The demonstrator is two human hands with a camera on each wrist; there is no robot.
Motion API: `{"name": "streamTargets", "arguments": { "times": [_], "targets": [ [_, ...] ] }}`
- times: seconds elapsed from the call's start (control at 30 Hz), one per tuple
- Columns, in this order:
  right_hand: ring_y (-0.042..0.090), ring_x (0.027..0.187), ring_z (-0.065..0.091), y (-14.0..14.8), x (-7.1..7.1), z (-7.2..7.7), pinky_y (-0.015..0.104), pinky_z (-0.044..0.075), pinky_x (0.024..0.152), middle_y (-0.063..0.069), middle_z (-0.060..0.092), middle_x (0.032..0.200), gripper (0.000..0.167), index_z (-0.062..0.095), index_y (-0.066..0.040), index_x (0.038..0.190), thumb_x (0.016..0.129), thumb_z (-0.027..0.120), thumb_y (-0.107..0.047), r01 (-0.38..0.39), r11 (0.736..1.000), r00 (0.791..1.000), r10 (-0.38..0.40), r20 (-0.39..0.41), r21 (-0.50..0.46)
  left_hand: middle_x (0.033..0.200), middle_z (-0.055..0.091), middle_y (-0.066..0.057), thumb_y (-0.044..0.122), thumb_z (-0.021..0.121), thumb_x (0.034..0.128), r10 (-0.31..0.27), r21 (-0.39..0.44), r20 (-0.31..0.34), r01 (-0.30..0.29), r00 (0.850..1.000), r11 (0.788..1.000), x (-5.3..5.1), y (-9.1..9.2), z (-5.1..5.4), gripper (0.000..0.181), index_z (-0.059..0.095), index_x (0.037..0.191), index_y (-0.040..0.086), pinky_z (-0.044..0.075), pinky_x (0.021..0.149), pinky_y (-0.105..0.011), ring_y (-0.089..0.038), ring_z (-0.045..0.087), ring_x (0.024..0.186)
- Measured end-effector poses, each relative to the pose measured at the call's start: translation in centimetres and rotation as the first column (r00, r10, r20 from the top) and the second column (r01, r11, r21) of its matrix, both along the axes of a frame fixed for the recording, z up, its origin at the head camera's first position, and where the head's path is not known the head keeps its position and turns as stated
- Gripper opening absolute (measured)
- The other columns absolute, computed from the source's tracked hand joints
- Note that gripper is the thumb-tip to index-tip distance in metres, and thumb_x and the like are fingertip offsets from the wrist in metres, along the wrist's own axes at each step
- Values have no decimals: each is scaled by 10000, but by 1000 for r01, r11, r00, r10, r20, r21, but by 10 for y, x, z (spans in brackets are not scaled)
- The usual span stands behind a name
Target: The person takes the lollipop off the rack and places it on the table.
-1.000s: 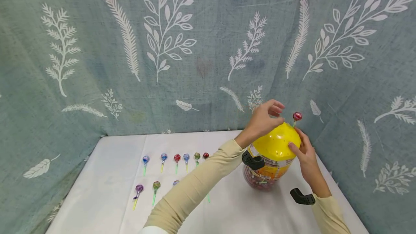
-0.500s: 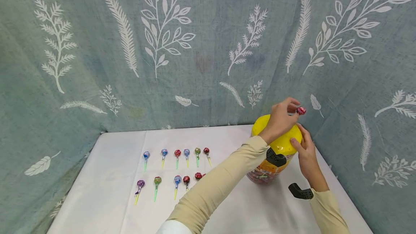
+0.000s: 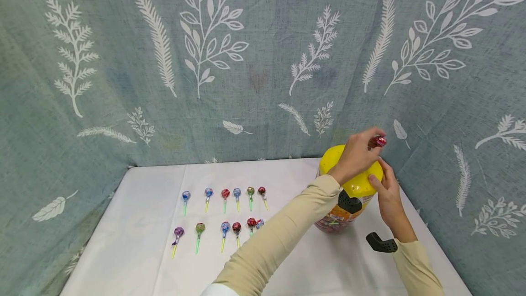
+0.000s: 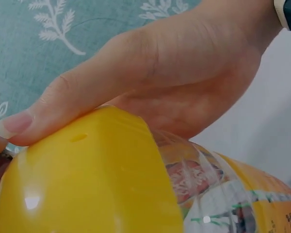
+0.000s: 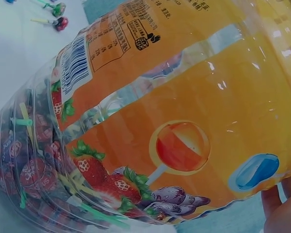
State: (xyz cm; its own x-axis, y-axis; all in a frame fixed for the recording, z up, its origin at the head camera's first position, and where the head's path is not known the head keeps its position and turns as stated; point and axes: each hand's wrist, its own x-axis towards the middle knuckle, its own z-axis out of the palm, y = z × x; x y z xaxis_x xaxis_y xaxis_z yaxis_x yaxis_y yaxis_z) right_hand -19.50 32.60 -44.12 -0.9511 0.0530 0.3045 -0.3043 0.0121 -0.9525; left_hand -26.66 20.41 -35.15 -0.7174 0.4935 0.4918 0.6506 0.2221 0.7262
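Observation:
My left hand reaches over the yellow lid of a big clear jar. At the lid's far right side it pinches a red-wrapped lollipop, whose stick is hidden. In the left wrist view the thumb lies across the lid's edge and its tip meets another finger. My right hand grips the lid and upper jar from the right, thumb towards me. The jar leans slightly, and through its lower wall many wrapped lollipops show.
Two rows of lollipops lie left on the white table, among them a purple one and a green one. My left sleeve hides part of the front row. A leaf-patterned curtain stands behind and at both sides.
My left hand has moved right across the lid to the lollipop, which stood upright at the lid's edge before, and now pinches it. The right hand keeps its grip on the jar.

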Motion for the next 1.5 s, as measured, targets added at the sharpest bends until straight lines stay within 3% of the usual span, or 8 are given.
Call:
{"name": "streamTargets", "arguments": {
  "times": [0.2,0.33,0.5,0.67,0.87,1.17,1.37,1.5],
  "targets": [
    [96,1196,413,0,0,-1,136,380,930,13,328,1411,535,199,-142,1492,1004,411,-88,9,1000,1000,-9,-12,0,1048,644,0,51,585,928,-12,77,-8,13,1000,997,1,-1,-1,275,583,1199,97,437,747,-67,11,567,855],
    [112,1204,406,-1,-3,-1,132,375,936,26,324,1425,539,203,-150,1495,1002,417,-98,12,1000,1000,-12,-4,11,1032,652,-19,58,597,923,15,139,-15,-13,1000,990,-4,-2,-1,287,579,1209,80,439,747,-70,0,565,857],
    [100,1221,397,-5,-4,-2,128,367,942,34,302,1454,556,187,-124,1501,1001,428,-108,7,1000,1000,-7,4,5,1005,656,-35,92,599,929,49,281,40,-58,998,958,-9,-5,-1,300,565,1227,82,455,759,-100,-9,570,863],
    [97,1199,420,-9,-2,-5,142,384,934,14,337,1419,535,219,-118,1489,996,423,-80,2,1000,1000,-2,-7,-14,995,655,-47,92,609,923,17,344,47,-32,999,938,-6,-15,2,309,568,1229,84,471,765,-132,-24,576,861],
    [115,1129,458,-13,-2,-6,156,410,909,9,395,1352,518,254,-114,1472,990,441,-90,2,1000,1000,-2,-18,-9,993,651,-74,74,628,906,40,400,49,-56,998,915,3,-38,10,322,572,1223,70,503,736,-175,-58,588,840],
    [117,1138,465,-14,0,-9,162,403,917,15,401,1360,522,261,-99,1471,981,436,-71,18,1000,999,-18,-45,-10,1053,618,-113,68,637,899,35,483,124,-91,992,871,10,-79,2,362,567,1255,62,547,656,-238,-157,613,860],
    [128,1109,472,-9,0,-9,160,415,910,30,388,1364,529,245,-65,1473,978,434,-59,29,999,997,-30,-72,-15,1069,585,-225,-6,634,880,26,498,126,-86,992,863,19,-105,6,367,551,1237,-33,562,661,-313,-336,613,884],
    [128,1098,481,-6,-1,-7,160,420,908,37,393,1363,530,249,-67,1473,976,432,-48,30,999,996,-33,-86,-26,1078,552,-276,-29,625,877,8,495,189,-102,982,863,25,-120,6,350,539,1216,-60,560,690,-420,-408,591,897]
  ]
}}
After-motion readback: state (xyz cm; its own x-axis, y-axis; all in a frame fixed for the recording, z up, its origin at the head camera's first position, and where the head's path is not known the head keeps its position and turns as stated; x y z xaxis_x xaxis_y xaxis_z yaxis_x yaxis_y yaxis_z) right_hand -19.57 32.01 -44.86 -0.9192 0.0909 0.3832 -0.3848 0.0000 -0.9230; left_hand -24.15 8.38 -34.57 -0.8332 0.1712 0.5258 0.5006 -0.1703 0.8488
